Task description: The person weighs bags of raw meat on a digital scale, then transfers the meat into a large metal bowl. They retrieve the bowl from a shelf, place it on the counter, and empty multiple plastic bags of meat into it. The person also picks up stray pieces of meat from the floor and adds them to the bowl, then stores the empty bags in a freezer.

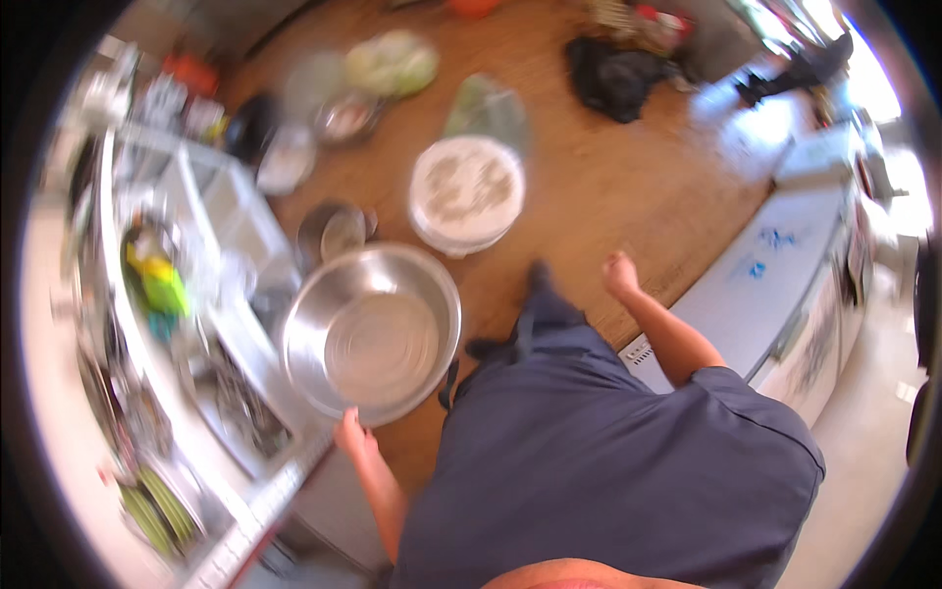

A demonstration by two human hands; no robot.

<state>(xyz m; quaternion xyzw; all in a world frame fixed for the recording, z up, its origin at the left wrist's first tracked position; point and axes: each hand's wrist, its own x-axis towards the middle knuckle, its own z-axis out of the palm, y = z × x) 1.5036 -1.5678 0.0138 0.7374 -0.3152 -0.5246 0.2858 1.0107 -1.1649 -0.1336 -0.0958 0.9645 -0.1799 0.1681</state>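
A wide stainless steel basin [383, 353] hangs at my left side, tilted a little towards me. My left hand [357, 438] grips its near rim, the thumb over the edge. Nothing shows inside the basin but its ringed bottom. My right hand [622, 272] is out to the right above the wooden floor, loosely curled and holding nothing. In front of my feet stands a round white tub [467, 193] with brownish marks on its top. Right behind it lies a greenish plastic bag [486, 107].
On the left runs a metal rack [243, 471] with dishes and utensils. Smaller metal pots [331, 232] stand beyond the basin. A bag of pale green vegetables [392, 62] and a black plastic bag [618, 77] lie further off. A long white chest appliance [765, 258] borders the right.
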